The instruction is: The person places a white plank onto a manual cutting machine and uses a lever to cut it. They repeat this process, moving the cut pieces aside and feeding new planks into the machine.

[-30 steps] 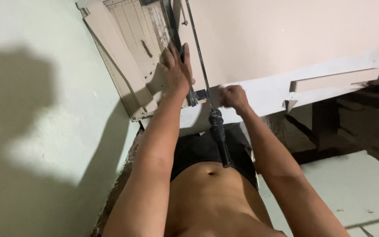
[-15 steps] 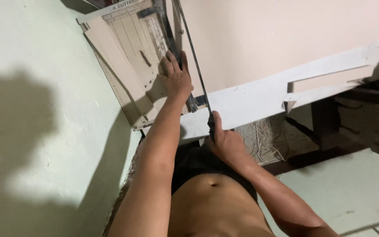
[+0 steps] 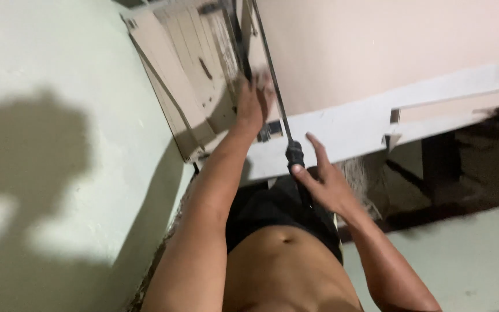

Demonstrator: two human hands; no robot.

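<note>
A beige guillotine paper cutter lies on the pale table top, close to the wall. Its long thin blade arm runs down to a black handle that hangs past the table's white front edge. My left hand, blurred, lies flat on the cutter's board beside the blade arm. My right hand is at the black handle with its fingers spread; only the thumb touches the grip. My bare torso and dark shorts show below.
A light green wall with my shadow fills the left side. A notch is cut in the table's white edge at the right. Under the table are dark frame legs and a pale floor.
My right hand went from the table edge to the black handle, gripped it, and has now spread its fingers. My left hand slid a little further up the board.
</note>
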